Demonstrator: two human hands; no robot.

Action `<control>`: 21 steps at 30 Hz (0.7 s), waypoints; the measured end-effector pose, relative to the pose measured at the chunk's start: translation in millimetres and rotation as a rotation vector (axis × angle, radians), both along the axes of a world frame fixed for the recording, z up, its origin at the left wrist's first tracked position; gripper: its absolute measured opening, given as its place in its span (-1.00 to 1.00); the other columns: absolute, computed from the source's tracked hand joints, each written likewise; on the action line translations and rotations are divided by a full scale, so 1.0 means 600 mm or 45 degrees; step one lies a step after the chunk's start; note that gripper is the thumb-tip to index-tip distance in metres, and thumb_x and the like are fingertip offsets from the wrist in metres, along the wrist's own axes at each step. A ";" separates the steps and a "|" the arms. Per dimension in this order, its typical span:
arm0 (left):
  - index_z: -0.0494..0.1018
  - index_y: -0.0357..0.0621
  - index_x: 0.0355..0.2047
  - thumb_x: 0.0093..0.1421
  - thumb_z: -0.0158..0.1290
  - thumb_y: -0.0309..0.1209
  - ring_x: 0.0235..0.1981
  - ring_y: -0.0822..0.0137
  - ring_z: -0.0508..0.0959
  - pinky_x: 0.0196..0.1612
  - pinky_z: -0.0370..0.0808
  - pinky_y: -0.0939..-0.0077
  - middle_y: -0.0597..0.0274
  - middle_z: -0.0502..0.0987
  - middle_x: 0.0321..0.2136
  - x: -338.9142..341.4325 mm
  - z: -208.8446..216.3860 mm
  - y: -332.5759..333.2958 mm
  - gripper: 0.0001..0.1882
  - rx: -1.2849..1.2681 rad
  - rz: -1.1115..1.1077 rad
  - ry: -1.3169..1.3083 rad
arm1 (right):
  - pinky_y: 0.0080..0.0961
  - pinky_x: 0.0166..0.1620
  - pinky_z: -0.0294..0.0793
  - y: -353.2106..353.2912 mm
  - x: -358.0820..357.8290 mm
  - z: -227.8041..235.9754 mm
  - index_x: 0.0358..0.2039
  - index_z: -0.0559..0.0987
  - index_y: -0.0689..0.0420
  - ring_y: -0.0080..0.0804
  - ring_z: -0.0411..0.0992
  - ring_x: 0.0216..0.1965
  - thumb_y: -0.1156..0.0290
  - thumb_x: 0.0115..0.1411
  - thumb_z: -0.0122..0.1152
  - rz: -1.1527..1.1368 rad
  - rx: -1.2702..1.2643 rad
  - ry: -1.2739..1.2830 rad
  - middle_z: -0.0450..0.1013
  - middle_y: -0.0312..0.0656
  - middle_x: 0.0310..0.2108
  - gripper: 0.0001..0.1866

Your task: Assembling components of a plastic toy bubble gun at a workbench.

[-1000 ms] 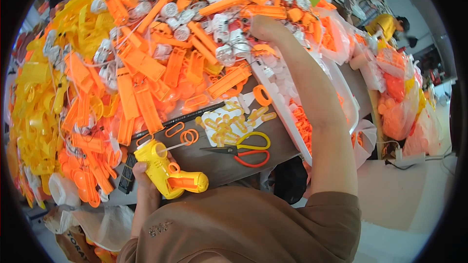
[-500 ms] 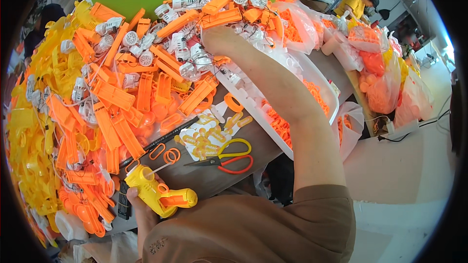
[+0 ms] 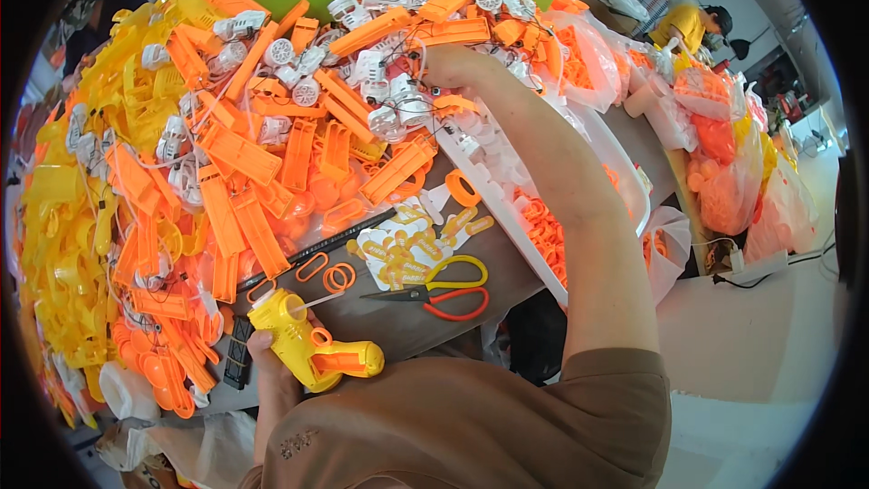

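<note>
My left hand (image 3: 263, 352) is closed around a yellow toy gun (image 3: 296, 330) at the table's near edge. The gun has an orange trigger and an orange handle panel, and a thin pale tube sticks out of its side. My right arm stretches far across the table. My right hand (image 3: 442, 67) is in the heap among white motor units (image 3: 402, 100) with thin dark wires; its fingers are hidden there. Beside the gun lie orange rings (image 3: 339, 278), a sheet of yellow stickers (image 3: 396, 252) and scissors (image 3: 434, 290) with one yellow and one red handle.
Orange plastic strips (image 3: 237, 152) and yellow shells (image 3: 77, 217) are heaped on the left. A white bin (image 3: 493, 190) under my right arm holds orange rings and white pieces. Filled plastic bags (image 3: 706, 140) line the right side, where a person in yellow (image 3: 685, 29) sits farther back.
The whole view has shifted, so the scene sits a little farther right and higher. My left hand keeps the toy gun; my right hand stays in the heap by the motor units.
</note>
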State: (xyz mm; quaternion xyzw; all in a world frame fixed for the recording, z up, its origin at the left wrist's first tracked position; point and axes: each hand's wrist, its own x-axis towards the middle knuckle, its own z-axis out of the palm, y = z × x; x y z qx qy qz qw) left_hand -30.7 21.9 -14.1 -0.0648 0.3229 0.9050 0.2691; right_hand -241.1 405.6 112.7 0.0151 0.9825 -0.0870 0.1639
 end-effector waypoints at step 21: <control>0.28 -0.25 -0.16 -0.37 0.07 -0.20 -0.50 0.08 0.51 -0.47 0.54 0.30 -0.01 0.45 -0.45 0.000 0.008 0.001 -0.32 -0.032 0.073 -0.003 | -0.27 -0.38 0.44 -0.025 -0.030 -0.011 -0.24 0.42 0.35 -0.11 0.47 -0.37 0.44 -0.03 -0.01 -0.010 0.024 -0.075 0.45 0.17 -0.37 -0.67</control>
